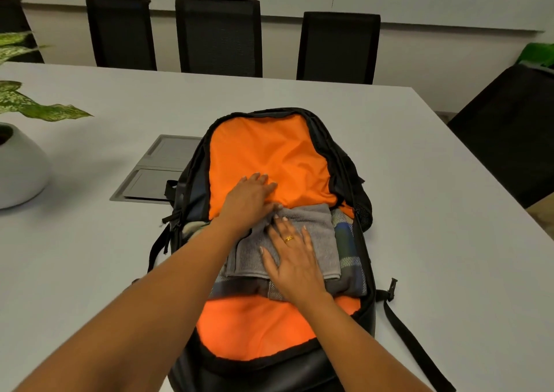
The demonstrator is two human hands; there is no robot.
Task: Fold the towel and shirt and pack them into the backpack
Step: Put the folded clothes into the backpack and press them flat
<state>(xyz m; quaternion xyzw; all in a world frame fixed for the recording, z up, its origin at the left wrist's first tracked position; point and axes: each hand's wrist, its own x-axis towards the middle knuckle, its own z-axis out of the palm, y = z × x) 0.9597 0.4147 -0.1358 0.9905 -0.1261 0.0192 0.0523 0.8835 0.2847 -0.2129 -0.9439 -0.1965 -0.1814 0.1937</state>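
A black backpack with bright orange lining lies open on the white table in front of me. Inside it sits a folded plaid shirt in blue, green and grey. A folded grey towel lies on top of the shirt. My right hand presses flat on the towel with fingers spread; a gold ring is on one finger. My left hand rests flat at the towel's far left edge, its fingers reaching onto the orange lining. The shirt is mostly hidden by the towel and my hands.
The white table stretches all round the bag. A grey cable hatch is set in it left of the bag. A potted plant stands at far left. Black chairs line the far edge. A black strap trails right.
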